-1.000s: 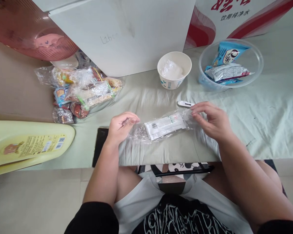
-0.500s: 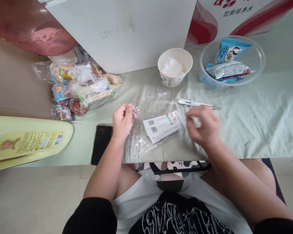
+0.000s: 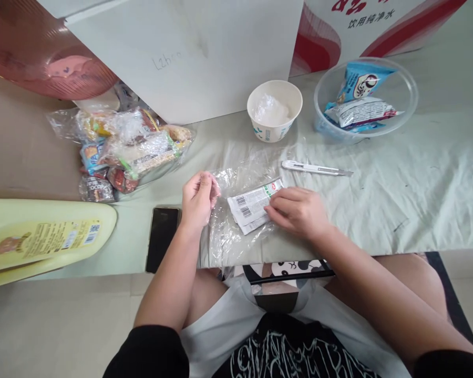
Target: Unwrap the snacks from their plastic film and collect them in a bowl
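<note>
My left hand (image 3: 198, 198) pinches the left edge of a clear plastic wrapper (image 3: 224, 239), which spreads over the cloth between my hands. Within that wrapper lies a flat white packet (image 3: 251, 211) with barcodes and green and red print. My right hand (image 3: 299, 210) has its fingers closed over the packet's right end, hiding that part. Just beyond the packet, a white utility knife (image 3: 313, 168) rests on the cloth, its blade out to the right.
Behind stand a paper bowl (image 3: 275, 131) with crumpled plastic inside and a clear tub (image 3: 412, 100) of snack packs. To the left are a bag of snacks (image 3: 142, 152), a phone (image 3: 163, 239) and a yellow bottle (image 3: 51, 236). A white box (image 3: 189, 58) backs the table.
My right hand has moved left and come down onto the packet's right end. My left hand keeps its pinch on the wrapper. The whole view has shifted slightly.
</note>
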`<state>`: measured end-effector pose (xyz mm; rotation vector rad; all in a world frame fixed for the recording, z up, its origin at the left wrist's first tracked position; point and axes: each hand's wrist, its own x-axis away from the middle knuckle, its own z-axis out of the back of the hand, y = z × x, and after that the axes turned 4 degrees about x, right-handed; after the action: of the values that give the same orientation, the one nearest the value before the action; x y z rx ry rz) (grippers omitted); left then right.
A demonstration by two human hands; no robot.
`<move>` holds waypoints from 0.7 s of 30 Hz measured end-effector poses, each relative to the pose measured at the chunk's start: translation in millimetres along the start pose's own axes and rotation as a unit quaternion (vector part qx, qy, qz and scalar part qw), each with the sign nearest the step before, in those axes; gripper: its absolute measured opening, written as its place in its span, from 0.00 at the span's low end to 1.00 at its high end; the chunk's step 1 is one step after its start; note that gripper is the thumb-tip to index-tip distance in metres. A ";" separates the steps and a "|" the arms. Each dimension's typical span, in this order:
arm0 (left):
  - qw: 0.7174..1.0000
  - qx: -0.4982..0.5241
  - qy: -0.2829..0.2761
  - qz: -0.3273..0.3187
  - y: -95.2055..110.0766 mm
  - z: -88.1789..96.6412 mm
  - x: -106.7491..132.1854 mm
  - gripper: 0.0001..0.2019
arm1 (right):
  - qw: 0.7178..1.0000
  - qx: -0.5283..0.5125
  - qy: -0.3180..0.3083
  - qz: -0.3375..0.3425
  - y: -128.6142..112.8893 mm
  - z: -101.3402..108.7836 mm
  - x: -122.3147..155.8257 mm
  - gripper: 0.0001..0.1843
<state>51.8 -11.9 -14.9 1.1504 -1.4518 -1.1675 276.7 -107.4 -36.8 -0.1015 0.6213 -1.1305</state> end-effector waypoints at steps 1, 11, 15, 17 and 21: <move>0.999 0.024 -0.014 0.026 1.9 -2.2 1.2 0.26 | 1.000 0.010 -0.006 -0.007 -1.3 -0.7 -1.1 0.10; 0.970 0.200 0.019 0.140 17.3 -2.8 -2.0 0.25 | 0.999 0.026 -0.047 -0.003 -7.9 3.4 -2.1 0.23; 0.963 0.211 0.089 0.145 14.3 -0.1 -9.8 0.22 | 0.997 0.055 -0.052 0.002 -14.0 7.4 -3.1 0.11; 0.965 0.200 0.107 0.129 10.9 -1.7 -12.2 0.22 | 0.996 0.055 -0.073 0.007 -15.6 10.6 -3.6 0.07; 0.960 0.205 0.150 0.122 6.7 -6.7 -14.9 0.20 | 0.998 -0.029 -0.039 -0.033 -13.7 22.0 0.9 0.04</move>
<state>59.8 2.7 -8.9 1.3139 -1.5803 -0.5056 277.1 -119.3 -13.8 -0.2168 0.5860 -1.1673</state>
